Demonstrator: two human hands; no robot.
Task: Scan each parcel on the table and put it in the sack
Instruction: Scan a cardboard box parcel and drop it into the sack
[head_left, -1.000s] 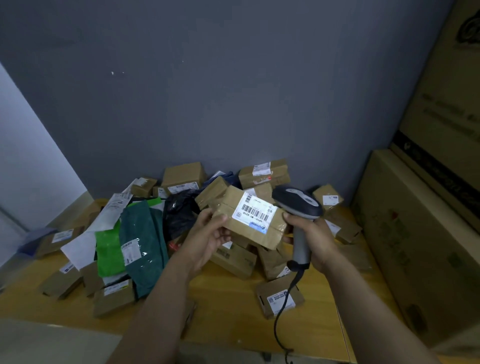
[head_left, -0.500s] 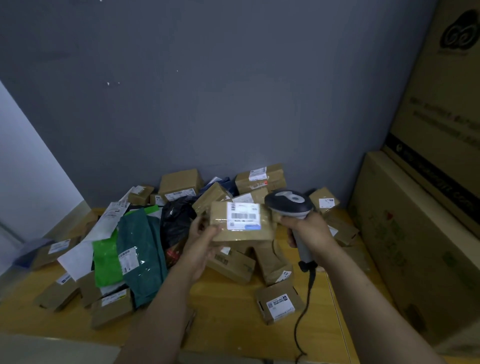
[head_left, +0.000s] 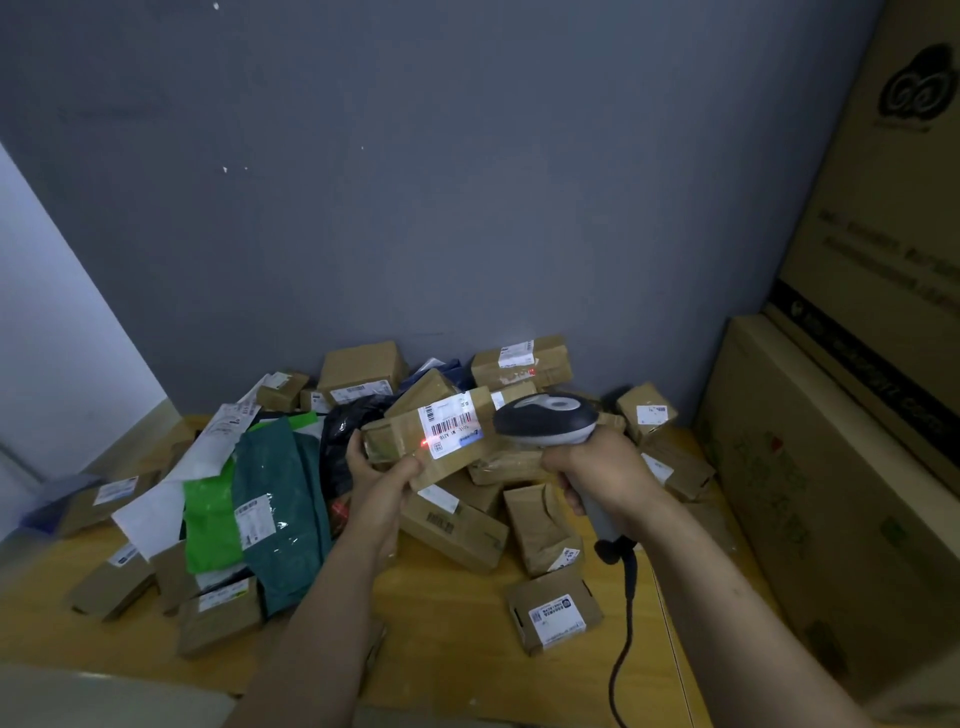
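Parcel in hand: a small brown cardboard box (head_left: 395, 441) is being held above the heap at the centre of the frame, its long side tilting up toward the right.
Left hand (head_left: 382, 480): it is gripping the box's lower left end, so the grip is leaving the label uncovered.
Label: a white barcode sticker (head_left: 451, 422) is facing both camera and scanner, so the beam is reaching the bars.
Right hand (head_left: 602, 470): it is clenching round the handle of a black-and-grey handheld scanner (head_left: 545, 418), right of centre; the trigger finger is hidden.
Scanner aim: the head is pointing left, just beside the box's right end; a dark cable (head_left: 623, 623) is hanging toward the lower edge.
Beam: a red spot (head_left: 425, 442) is glowing at the sticker's left edge, so a read is judged to be under way.
Change from half a second ago: the box was lying level with no red light visible; now it is tilting and the spot is showing.
Remaining parcels: brown boxes and a dark green plastic mailer (head_left: 283, 514) are lying on the wooden table (head_left: 441, 623), from lower left to centre.
Sack: not in view.
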